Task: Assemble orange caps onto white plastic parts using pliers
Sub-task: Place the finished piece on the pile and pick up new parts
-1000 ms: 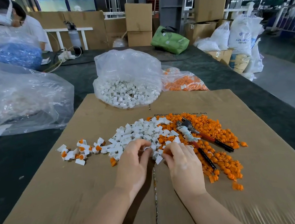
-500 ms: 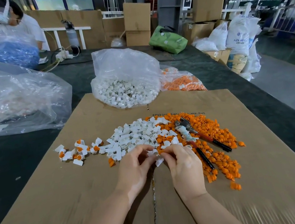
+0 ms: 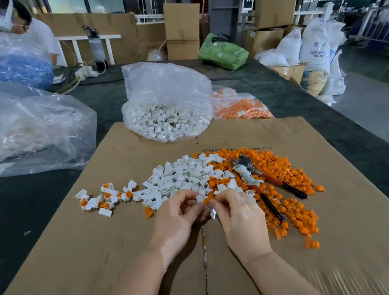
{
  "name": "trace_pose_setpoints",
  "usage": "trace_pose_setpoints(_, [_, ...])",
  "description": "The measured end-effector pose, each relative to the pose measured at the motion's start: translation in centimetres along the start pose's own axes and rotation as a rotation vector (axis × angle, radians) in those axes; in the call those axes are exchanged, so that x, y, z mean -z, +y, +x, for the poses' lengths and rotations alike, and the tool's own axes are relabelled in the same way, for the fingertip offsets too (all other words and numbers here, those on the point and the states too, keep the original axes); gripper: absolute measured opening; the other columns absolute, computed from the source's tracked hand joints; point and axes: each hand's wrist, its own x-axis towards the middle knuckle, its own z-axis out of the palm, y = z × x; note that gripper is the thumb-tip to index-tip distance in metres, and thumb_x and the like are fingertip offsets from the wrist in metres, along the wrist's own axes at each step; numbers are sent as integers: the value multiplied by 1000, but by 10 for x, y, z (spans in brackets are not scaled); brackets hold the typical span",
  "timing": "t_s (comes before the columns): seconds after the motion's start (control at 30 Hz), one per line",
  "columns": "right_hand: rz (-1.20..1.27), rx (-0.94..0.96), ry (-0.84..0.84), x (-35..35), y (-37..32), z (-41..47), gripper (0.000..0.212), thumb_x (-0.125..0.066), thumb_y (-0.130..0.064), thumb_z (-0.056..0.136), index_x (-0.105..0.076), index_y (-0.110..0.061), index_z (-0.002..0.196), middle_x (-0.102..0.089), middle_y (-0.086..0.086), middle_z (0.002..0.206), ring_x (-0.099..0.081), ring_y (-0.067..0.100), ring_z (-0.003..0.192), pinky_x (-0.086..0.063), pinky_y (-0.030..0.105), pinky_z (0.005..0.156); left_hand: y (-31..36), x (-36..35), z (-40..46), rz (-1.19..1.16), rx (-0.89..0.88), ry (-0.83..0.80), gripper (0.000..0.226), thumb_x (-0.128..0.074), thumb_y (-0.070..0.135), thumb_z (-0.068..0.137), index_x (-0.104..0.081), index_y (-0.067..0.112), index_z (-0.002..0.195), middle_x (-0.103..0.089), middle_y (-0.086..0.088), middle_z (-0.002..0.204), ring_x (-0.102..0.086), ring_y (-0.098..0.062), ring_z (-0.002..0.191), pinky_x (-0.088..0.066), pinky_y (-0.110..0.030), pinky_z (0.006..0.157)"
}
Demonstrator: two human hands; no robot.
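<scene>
Landmark = the cardboard sheet (image 3: 119, 265) on the table

Nearest, over the sheet's centre seam: both hands meet fingertip to fingertip. Left hand (image 3: 176, 224) has fingers curled, pinching a small white part (image 3: 199, 198). Right hand (image 3: 241, 217) is also curled, pinching an orange cap (image 3: 206, 201) w/ a bit of white showing just below it. Cap & part are touching; can't tell if the cap is seated yet, too small.

Step in hand, as I judge it: hand-start the cap on the part before squeezing w/ pliers. To do it well: line the cap square to the part's opening, push till it stays on by itself, keep fingertips off the joint so it's visible. If crooked, redo it, as pliers would prob. jam it crooked.

Just past the hands, mid-sheet: loose white parts pile (image 3: 184, 175), w/ orange caps pile (image 3: 289, 199) to its right. Pliers (image 3: 260, 181) lie on the orange caps, untouched, close to the right hand, so an easy reach.

Sheet's left edge: small cluster of finished pieces (image 3: 102, 199), white w/ orange in.

Far edge of sheet: bag of white parts (image 3: 168, 116), bag of orange caps (image 3: 242, 108) beside it
</scene>
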Motion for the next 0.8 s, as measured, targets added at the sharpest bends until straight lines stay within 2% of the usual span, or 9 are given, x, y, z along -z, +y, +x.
trace_pose_setpoints(0.07, [-64,49,42,0,-1,0,20,-76,-15,78,-59,-9,69,-58,-1,61,-52,18,58,-41,28,52,0,0,0,-54,23,-18,10,-63,4,87,-63,11,95,-69,-8,75,-70,-20,72,-55,-21,68])
trace_pose_setpoints(0.17, [-147,150,85,0,-3,0,27,-81,-11,71,-55,-7,63,-53,1,55,-50,20,50,-44,31,47,1,-1,0,-108,28,-36,6,-62,-1,87,-61,4,90,-65,-9,68,-68,-18,63,-54,-20,60])
trace_pose_setpoints(0.3, [-197,227,78,-2,-4,-1,30,-82,-7,67,-53,-6,60,-50,3,52,-48,20,47,-44,29,47,0,-1,-3,-85,-2,-62,4,-64,1,86,-62,3,86,-63,-4,62,-63,-13,56,-51,-18,57])
trace_pose_setpoints(0.4, [-148,198,54,-2,-2,-1,29,-82,-6,68,-54,-5,60,-51,4,53,-50,22,49,-46,32,48,0,-1,-4,-107,-9,-65,2,-63,0,86,-61,0,86,-63,-10,65,-62,-14,57,-50,-19,58])
trace_pose_setpoints(0.5, [-54,162,16,0,-1,-1,21,-78,-11,75,-60,-5,66,-58,2,59,-54,20,56,-48,35,52,1,-1,-2,-172,9,-40,2,-59,-2,88,-61,-1,89,-63,-12,67,-62,-15,58,-51,-20,58])
trace_pose_setpoints(0.6, [42,135,-2,1,0,-1,16,-79,-14,74,-65,-9,79,-55,-8,67,-50,9,65,-39,16,63,1,-1,-1,-162,9,-16,7,-59,0,89,-63,3,92,-63,-6,66,-60,-14,58,-51,-21,59])
trace_pose_setpoints(0.63, [66,119,-3,1,0,-1,19,-80,-13,72,-66,-9,85,-52,-10,71,-48,7,68,-37,14,65,1,-1,0,-176,15,-8,8,-58,-1,89,-63,4,93,-62,-5,66,-60,-14,57,-51,-21,58])
trace_pose_setpoints(0.8, [107,118,-57,1,1,-1,29,-76,-8,76,-67,-9,104,-60,-2,84,-55,13,80,-44,18,74,1,-1,0,-190,13,-11,14,-58,-2,89,-64,5,99,-61,-8,69,-61,-13,58,-51,-19,59])
